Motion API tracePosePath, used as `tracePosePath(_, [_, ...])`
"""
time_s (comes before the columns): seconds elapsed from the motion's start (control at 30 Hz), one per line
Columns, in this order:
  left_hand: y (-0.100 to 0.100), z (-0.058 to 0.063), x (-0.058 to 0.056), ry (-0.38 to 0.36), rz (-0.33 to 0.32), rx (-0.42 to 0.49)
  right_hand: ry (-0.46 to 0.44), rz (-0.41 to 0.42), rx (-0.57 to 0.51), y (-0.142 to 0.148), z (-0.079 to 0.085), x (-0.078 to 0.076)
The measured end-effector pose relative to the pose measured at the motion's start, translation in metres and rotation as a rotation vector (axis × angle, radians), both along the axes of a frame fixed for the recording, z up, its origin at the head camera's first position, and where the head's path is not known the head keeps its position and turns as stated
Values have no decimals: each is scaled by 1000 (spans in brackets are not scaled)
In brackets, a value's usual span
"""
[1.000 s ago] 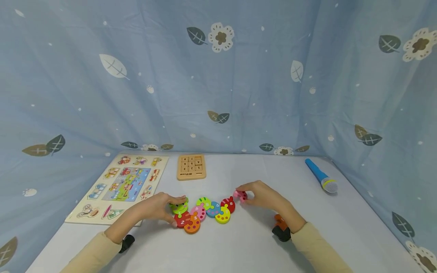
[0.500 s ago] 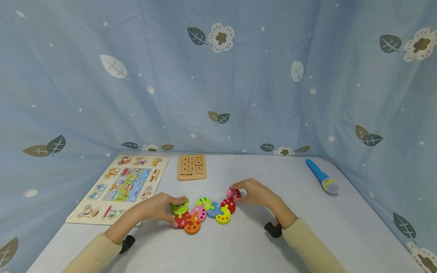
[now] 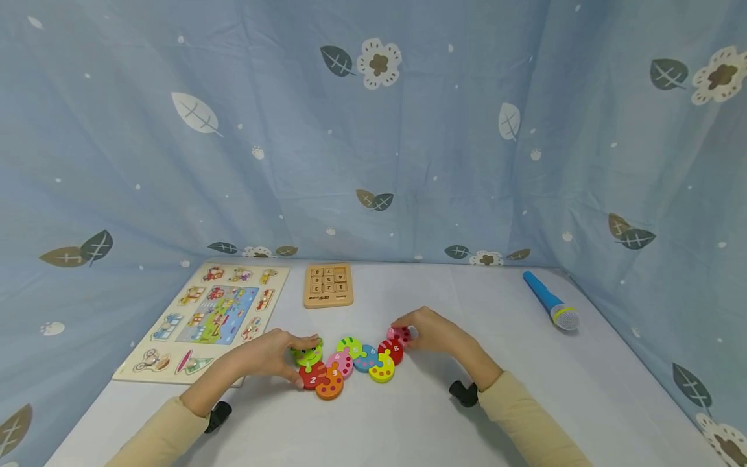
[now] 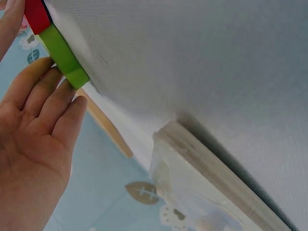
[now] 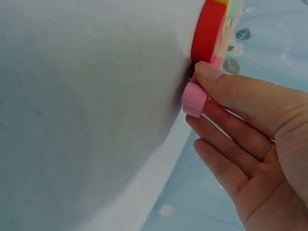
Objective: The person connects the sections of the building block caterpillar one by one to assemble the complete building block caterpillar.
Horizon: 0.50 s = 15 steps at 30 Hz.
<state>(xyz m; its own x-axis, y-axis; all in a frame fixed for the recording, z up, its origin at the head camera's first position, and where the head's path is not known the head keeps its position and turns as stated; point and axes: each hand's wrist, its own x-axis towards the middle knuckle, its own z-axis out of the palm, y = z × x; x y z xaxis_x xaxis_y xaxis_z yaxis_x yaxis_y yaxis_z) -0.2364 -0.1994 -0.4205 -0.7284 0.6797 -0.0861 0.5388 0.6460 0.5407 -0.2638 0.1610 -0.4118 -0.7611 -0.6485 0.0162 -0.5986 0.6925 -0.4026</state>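
Note:
In the head view, a wooden caterpillar puzzle of colourful numbered pieces lies in a wavy row on the table. My left hand [image 3: 271, 353] holds its left end, fingers at the green head piece [image 3: 308, 355] and thumb at the red 2 piece [image 3: 312, 376]. At the other end, my right hand [image 3: 433, 329] pinches a pink dotted piece [image 5: 194, 98] between thumb and fingers. That pink piece sits right at the upper edge of the red 8 piece [image 3: 391, 351]. Between the ends lie orange, pink, green, blue [image 3: 366, 359] and yellow [image 3: 382, 369] pieces.
A picture peg board [image 3: 198, 324] lies to the left. Behind the caterpillar is a wooden number slide puzzle [image 3: 328, 285]. A blue toy microphone [image 3: 550, 301] lies at the far right. Blue patterned cloth [image 3: 373, 143] hangs behind the table.
My right hand has moved left with the pink piece, bringing it up to the red 8 piece. An orange thing by the right wrist has gone out of sight. My left hand stays put.

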Motion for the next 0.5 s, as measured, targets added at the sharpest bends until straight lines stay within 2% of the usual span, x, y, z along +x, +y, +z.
tracePosePath(0.33, [-1,0,0,-12,4,7,22,14,-3,-3,-7,-1])
tracePosePath(0.5, [-1,0,0,-4,-11,15,-14,4,-2,-1,-4,0])
